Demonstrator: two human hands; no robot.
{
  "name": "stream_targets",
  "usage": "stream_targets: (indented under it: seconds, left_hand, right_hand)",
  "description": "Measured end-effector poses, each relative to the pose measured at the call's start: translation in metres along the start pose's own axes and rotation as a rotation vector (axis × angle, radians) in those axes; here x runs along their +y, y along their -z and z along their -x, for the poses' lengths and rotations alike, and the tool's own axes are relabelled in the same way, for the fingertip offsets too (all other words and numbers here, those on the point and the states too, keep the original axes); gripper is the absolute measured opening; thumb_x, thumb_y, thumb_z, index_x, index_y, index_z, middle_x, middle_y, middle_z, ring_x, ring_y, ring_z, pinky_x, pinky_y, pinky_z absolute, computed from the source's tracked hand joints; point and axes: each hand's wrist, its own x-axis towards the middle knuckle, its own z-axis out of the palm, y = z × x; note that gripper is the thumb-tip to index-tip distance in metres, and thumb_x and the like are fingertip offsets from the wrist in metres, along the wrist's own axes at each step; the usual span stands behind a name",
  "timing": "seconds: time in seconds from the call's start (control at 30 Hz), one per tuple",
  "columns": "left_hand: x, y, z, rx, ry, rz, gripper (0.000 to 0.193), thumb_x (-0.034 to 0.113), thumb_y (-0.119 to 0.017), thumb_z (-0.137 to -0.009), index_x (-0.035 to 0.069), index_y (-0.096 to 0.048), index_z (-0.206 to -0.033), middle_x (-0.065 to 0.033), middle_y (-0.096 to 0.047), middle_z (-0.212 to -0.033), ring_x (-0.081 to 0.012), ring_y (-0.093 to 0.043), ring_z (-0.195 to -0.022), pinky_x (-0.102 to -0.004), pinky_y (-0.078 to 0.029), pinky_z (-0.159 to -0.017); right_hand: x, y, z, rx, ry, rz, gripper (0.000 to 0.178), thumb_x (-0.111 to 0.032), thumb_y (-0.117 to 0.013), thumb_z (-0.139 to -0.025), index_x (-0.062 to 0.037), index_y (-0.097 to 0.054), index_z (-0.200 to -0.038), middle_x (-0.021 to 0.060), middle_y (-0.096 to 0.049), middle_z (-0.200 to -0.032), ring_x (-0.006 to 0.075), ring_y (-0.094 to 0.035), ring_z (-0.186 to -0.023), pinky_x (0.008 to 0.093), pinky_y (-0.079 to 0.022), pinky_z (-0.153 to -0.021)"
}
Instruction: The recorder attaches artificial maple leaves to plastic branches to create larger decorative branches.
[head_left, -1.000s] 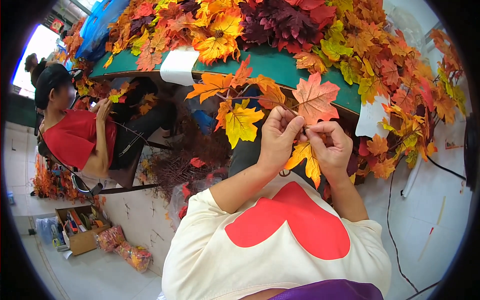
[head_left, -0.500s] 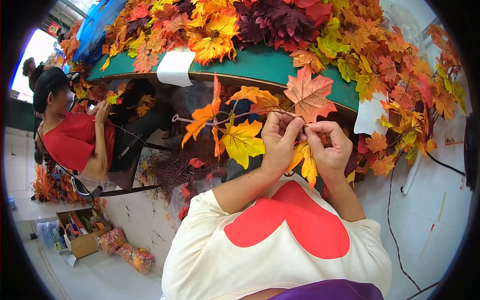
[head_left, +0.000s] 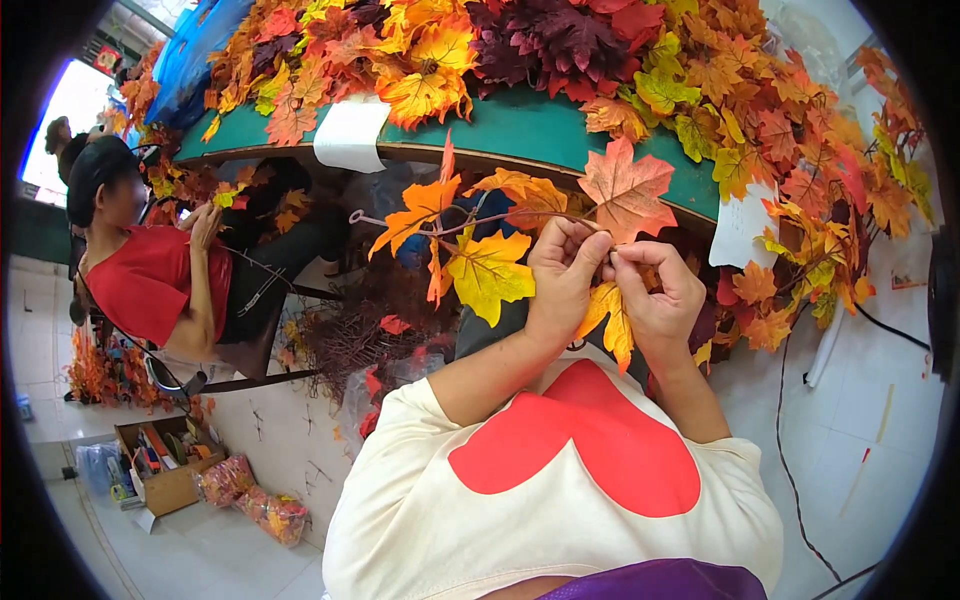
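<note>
An artificial maple-leaf branch point(head_left: 468, 227), with a brown stem ending in a small loop, stretches leftward from my hands. My left hand point(head_left: 562, 280) is closed around its stem, thumb on top. Against those fingertips, my right hand point(head_left: 662, 290) is pinched shut; what lies between its fingertips is too small to make out. An orange leaf point(head_left: 412, 217) and a yellow leaf point(head_left: 490, 273) spread from the branch on the left. Above the hands stands a salmon-pink leaf point(head_left: 627, 190). Below, between the hands, hangs a yellow-orange leaf point(head_left: 608, 318).
A green-topped table point(head_left: 530, 130) ahead carries heaped artificial leaves point(head_left: 430, 75), with white papers point(head_left: 350, 135) at its edge. To the left, a person in red point(head_left: 150, 270) works on similar leaves. A cardboard box point(head_left: 175, 485) and bagged leaves point(head_left: 270, 515) are on the floor.
The branch's left end has shifted slightly to the right and tilted, and the salmon-pink leaf has moved a little right. Both hands keep their closed hold in nearly the same place.
</note>
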Motion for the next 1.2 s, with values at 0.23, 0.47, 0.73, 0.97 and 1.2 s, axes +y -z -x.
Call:
stream_targets:
  seconds: [0.23, 0.47, 0.73, 0.97, 1.2]
  left_hand:
    - [0.002, 0.000, -0.005, 0.024, 0.056, 0.089, 0.010, 0.009, -0.057, -0.085, 0.004, -0.049, -0.082, -0.0003, -0.054, -0.075, -0.0038, -0.052, -0.063, -0.0167, -0.048, -0.055]
    - [0.001, 0.003, -0.002, -0.014, 0.056, 0.004, 0.008, 0.007, -0.058, -0.084, 0.004, -0.050, -0.083, -0.0009, -0.055, -0.075, -0.0042, -0.053, -0.061, -0.0164, -0.047, -0.054]
    - [-0.011, 0.010, -0.002, -0.016, 0.060, 0.106, 0.006, 0.006, -0.058, -0.083, 0.004, -0.052, -0.085, -0.0057, -0.060, -0.086, -0.0099, -0.059, -0.069, -0.0215, -0.052, -0.060]
    - [-0.011, 0.011, -0.001, -0.011, 0.143, 0.138, 0.008, 0.008, -0.059, -0.083, 0.005, -0.052, -0.087, -0.0052, -0.059, -0.089, -0.0099, -0.059, -0.073, -0.0224, -0.052, -0.062]
    - [-0.010, 0.016, -0.006, -0.063, 0.171, 0.146, 0.012, 0.013, -0.055, -0.087, 0.004, -0.052, -0.093, -0.0025, -0.055, -0.083, -0.0085, -0.056, -0.073, -0.0235, -0.052, -0.069]
  right_hand:
    - [-0.006, -0.005, -0.004, 0.045, 0.065, 0.042, 0.008, 0.003, -0.063, -0.076, 0.0016, -0.059, -0.082, 0.0073, -0.062, -0.076, 0.0097, -0.062, -0.065, 0.0202, -0.049, -0.058]
    - [-0.007, -0.003, -0.003, 0.052, 0.056, 0.036, 0.008, 0.004, -0.063, -0.076, 0.0020, -0.059, -0.082, 0.0068, -0.062, -0.076, 0.0094, -0.062, -0.064, 0.0198, -0.049, -0.057]
    - [-0.001, -0.003, -0.004, 0.043, -0.085, -0.103, 0.006, 0.004, -0.062, -0.077, 0.0030, -0.059, -0.082, 0.0051, -0.062, -0.075, 0.0092, -0.062, -0.065, 0.0195, -0.049, -0.057]
    - [0.000, 0.000, -0.006, -0.007, -0.077, -0.106, 0.003, 0.004, -0.060, -0.078, 0.0027, -0.059, -0.081, 0.0036, -0.061, -0.074, 0.0071, -0.060, -0.063, 0.0189, -0.048, -0.057]
    - [0.010, 0.001, -0.017, -0.083, -0.249, -0.283, 0.005, 0.004, -0.059, -0.079, 0.0030, -0.056, -0.082, 0.0047, -0.061, -0.074, 0.0085, -0.059, -0.061, 0.0200, -0.049, -0.056]
